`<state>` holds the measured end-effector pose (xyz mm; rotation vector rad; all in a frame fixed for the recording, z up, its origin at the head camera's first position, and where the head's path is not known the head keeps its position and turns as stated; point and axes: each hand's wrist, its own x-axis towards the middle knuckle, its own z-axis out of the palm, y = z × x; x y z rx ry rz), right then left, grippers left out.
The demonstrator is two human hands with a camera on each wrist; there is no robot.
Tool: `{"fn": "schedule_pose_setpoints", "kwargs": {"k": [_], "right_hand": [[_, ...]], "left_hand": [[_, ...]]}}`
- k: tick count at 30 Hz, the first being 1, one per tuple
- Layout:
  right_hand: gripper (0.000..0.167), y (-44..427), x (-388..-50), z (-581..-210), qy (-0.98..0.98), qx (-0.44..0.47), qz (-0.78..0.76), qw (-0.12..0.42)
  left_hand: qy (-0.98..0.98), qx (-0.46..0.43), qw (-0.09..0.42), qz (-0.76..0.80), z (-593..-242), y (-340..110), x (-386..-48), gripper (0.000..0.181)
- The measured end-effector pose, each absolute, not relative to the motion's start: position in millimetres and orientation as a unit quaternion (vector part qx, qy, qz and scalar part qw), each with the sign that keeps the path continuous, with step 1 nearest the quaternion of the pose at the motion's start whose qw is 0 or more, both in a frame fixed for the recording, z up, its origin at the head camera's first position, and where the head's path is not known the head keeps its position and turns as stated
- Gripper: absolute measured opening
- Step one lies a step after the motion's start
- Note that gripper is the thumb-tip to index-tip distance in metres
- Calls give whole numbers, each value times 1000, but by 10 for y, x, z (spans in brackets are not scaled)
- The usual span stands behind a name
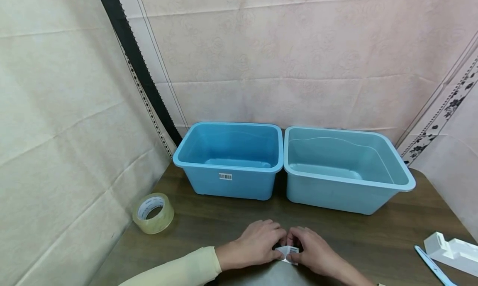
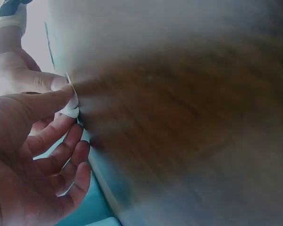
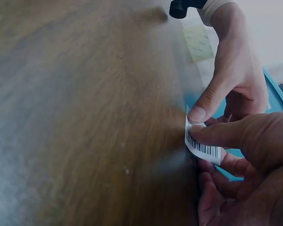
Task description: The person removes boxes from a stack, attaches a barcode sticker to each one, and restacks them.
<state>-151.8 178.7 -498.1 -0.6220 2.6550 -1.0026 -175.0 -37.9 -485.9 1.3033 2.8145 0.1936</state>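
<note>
A small white barcode label [image 1: 292, 250] is held between both hands, low over the table near its front edge. My left hand [image 1: 257, 245] pinches one side of it between thumb and fingers. On the other side, my right hand [image 1: 317, 253] pinches the label, its thumb close to the left thumb. Black bars show on the curved label [image 3: 206, 149] in the right wrist view. The left wrist view shows only a pale sliver of the label [image 2: 71, 109] beyond the left thumb.
A blue bin [image 1: 239, 182] with a barcode sticker on its front stands behind the hands, beside a paler blue bin [image 1: 332, 194]. A roll of clear tape [image 1: 153, 226] is at the left. On the right lie a slim light-blue tool [image 1: 433, 266] and a white notched piece [image 1: 453, 255].
</note>
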Motion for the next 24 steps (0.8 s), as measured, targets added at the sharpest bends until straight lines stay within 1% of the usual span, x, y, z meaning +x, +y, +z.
{"fn": "schedule_pose_setpoints", "kwargs": {"k": [3, 6, 8, 11, 14, 18, 21, 24], "right_hand": [[25, 1813, -1512, -4980, 894, -193, -380, 140], [20, 1857, -1504, -4947, 868, -179, -435, 159], [17, 1894, -1500, -4901, 856, -179, -460, 157], [15, 1924, -1489, -4804, 848, -182, -481, 131], [15, 1895, -1470, -4685, 856, -160, -483, 90], [16, 1792, -1442, -4549, 865, -96, -492, 21], [17, 1726, -1432, -4497, 864, -93, -493, -48], [28, 1676, -1435, -4483, 867, -125, -465, -131]], "left_hand": [[905, 406, 40, 124, -4862, -377, -1778, 19], [895, 382, 67, 219, -4850, -395, -1821, 18], [878, 369, 84, 294, -4826, -419, -1850, 19], [842, 350, 101, 398, -4774, -465, -1879, 21], [808, 319, 120, 480, -4720, -512, -1873, 19], [779, 287, 126, 543, -4657, -534, -1820, 11], [764, 280, 105, 572, -4624, -526, -1759, 10], [759, 268, 78, 588, -4599, -523, -1690, 9]]}}
